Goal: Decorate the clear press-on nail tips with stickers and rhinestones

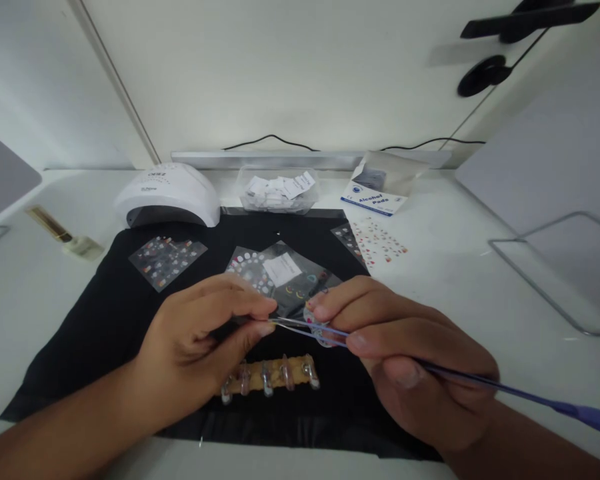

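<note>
Right hand (420, 333) grips purple tweezers (480, 380); left hand (193, 333) pinched narrow at the tips, can't tell on what. Tweezers look light, springy; hold mid-shank.

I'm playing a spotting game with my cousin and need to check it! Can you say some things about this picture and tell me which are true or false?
1. The right hand holds purple tweezers. True.
2. The plastic tub of white packets is left of the white dome-shaped device. False: the tub is to the right of the device.
3. Five shiny pieces show in a row on the tan strip. True.
4. The Alcohol Pads box is shut tight. False: the box is open, and packets show inside.
5. The tan strip lies on a bright yellow mat. False: the mat is black.
</note>
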`<state>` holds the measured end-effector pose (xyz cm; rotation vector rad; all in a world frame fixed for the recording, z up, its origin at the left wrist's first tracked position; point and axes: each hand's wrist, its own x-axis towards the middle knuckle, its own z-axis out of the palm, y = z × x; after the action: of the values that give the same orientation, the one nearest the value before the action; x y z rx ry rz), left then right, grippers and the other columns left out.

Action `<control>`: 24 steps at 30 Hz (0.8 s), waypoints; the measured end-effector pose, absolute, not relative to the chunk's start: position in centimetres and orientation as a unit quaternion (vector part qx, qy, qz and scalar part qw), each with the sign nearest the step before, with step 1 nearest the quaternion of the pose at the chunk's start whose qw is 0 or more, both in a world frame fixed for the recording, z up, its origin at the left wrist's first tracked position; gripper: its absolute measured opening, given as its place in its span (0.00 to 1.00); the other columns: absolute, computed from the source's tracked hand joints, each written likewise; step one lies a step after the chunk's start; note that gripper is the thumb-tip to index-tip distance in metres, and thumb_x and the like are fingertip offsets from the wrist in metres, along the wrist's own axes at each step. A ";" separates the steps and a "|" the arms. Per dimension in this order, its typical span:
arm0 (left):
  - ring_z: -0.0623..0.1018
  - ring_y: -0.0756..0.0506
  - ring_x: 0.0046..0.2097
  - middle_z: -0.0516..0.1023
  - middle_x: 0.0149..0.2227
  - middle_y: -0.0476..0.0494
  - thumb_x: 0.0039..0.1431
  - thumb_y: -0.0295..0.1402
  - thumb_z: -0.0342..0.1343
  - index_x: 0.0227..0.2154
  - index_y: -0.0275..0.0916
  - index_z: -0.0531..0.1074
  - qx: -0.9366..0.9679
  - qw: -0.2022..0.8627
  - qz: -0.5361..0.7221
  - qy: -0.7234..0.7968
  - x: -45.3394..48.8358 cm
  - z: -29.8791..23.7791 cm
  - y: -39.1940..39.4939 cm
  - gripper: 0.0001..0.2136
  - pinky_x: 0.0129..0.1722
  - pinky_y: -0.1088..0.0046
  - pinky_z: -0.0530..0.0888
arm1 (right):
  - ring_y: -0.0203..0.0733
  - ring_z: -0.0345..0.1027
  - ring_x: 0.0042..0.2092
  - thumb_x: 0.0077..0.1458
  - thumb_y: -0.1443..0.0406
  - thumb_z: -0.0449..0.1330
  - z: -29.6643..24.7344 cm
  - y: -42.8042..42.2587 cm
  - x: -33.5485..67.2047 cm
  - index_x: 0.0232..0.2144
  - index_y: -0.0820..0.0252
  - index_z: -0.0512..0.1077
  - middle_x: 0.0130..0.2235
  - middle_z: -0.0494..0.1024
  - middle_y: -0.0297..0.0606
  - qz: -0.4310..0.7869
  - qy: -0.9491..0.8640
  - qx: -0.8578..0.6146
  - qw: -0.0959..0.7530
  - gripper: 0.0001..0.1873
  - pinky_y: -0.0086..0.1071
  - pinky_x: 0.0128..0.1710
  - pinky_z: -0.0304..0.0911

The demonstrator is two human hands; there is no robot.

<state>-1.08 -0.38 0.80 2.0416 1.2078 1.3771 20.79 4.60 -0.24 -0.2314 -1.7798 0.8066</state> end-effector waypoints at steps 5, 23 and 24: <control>0.80 0.52 0.36 0.81 0.35 0.50 0.59 0.22 0.62 0.38 0.42 0.78 0.734 0.199 0.490 0.426 -1.0 0.8 -0.4 0.09 0.36 0.81 0.77 | 0.49 0.78 0.36 0.64 0.65 0.56 -0.1 4.5 20.9 0.44 0.57 0.81 0.30 0.81 0.43 0.347 -0.749 -0.093 0.556 0.14 0.47 0.37 0.76; 0.80 0.54 0.37 0.80 0.35 0.50 0.59 0.19 0.61 0.38 0.38 0.77 0.746 0.190 0.493 0.405 -1.1 1.0 -0.3 0.08 0.38 0.85 0.76 | 0.49 0.78 0.37 0.62 0.67 0.57 0.1 4.9 20.8 0.43 0.62 0.81 0.31 0.81 0.44 0.373 -0.741 -0.061 0.555 0.13 0.46 0.38 0.76; 0.80 0.55 0.37 0.80 0.35 0.50 0.59 0.19 0.61 0.38 0.37 0.77 0.747 0.192 0.492 0.404 -1.1 1.0 -0.3 0.08 0.38 0.86 0.76 | 0.49 0.78 0.37 0.62 0.67 0.57 0.1 4.9 20.8 0.43 0.63 0.81 0.31 0.81 0.45 0.374 -0.741 -0.058 0.554 0.13 0.46 0.38 0.76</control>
<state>-1.09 -0.30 1.01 2.0965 1.1343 1.3821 20.77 4.89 0.09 -0.1375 -1.7511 0.8846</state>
